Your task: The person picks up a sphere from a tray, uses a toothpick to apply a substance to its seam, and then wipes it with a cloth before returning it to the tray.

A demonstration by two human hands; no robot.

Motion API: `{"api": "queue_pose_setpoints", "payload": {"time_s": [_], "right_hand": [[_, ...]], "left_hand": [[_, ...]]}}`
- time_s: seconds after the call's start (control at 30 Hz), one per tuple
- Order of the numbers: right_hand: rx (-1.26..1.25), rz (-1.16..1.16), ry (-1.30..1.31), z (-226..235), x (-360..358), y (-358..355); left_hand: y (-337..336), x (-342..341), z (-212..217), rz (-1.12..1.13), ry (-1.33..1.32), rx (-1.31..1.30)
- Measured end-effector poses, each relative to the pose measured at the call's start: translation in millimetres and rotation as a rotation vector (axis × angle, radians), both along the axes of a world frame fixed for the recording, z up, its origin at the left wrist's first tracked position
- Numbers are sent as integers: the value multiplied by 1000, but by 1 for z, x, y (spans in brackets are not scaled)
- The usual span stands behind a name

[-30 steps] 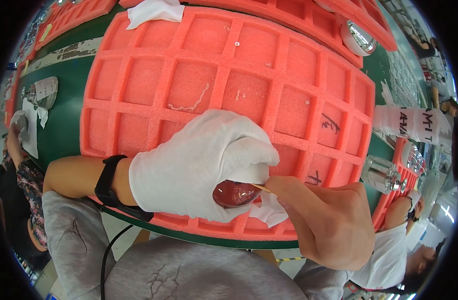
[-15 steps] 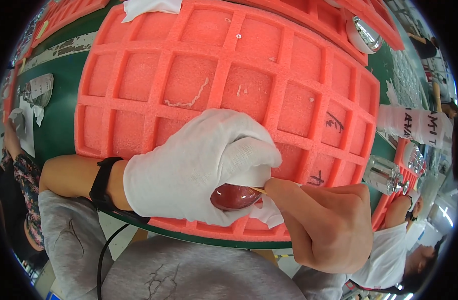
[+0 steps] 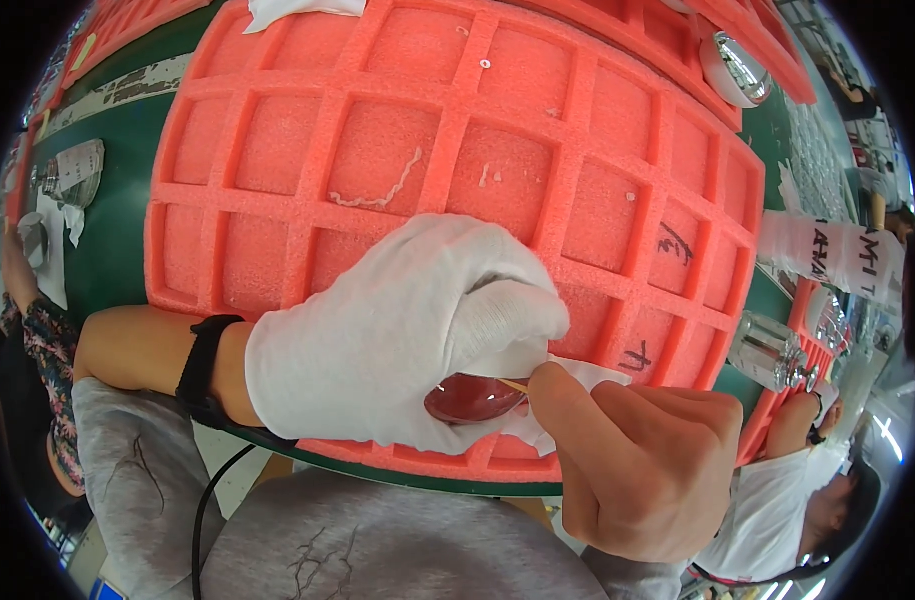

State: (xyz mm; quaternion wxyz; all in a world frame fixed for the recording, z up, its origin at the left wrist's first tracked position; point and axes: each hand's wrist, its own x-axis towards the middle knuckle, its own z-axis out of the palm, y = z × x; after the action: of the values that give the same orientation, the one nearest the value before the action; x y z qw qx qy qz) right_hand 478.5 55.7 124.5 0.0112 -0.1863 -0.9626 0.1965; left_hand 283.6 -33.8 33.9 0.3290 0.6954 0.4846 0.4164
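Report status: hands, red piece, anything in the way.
Left hand holds red piece. Right hand pinches stick, tip at piece, contact unclear. Glove hides part of piece; white scrap close by.

Black handwriting (image 3: 674, 245) on pink foam tray (image 3: 602, 218), black lettering (image 3: 868, 262) on white wrapping (image 3: 844, 252)

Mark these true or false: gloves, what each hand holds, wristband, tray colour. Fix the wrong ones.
1. The left hand wears a white glove. True.
2. The right hand pinches a thin stick. True.
3. The right hand is gloved too. False: it is bare.
4. The left hand holds a blue cube. False: it holds a rounded, glossy dark red object.
5. A black wristband circles the left wrist. True.
6. The gridded foam tray is green. False: it is coral red.
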Motion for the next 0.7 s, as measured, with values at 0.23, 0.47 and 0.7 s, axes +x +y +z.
{"api": "queue_pose_setpoints", "payload": {"time_s": [0.23,0.47,0.7], "right_hand": [[4,62,-38,-2,-5,1],[-68,67,-44,7,5,7],[-84,51,-59,7,4,7]], "left_hand": [[0,2,-3,25,0,39],[1,5,-4,59,-11,75],[1,6,-4,74,-26,78]]}}
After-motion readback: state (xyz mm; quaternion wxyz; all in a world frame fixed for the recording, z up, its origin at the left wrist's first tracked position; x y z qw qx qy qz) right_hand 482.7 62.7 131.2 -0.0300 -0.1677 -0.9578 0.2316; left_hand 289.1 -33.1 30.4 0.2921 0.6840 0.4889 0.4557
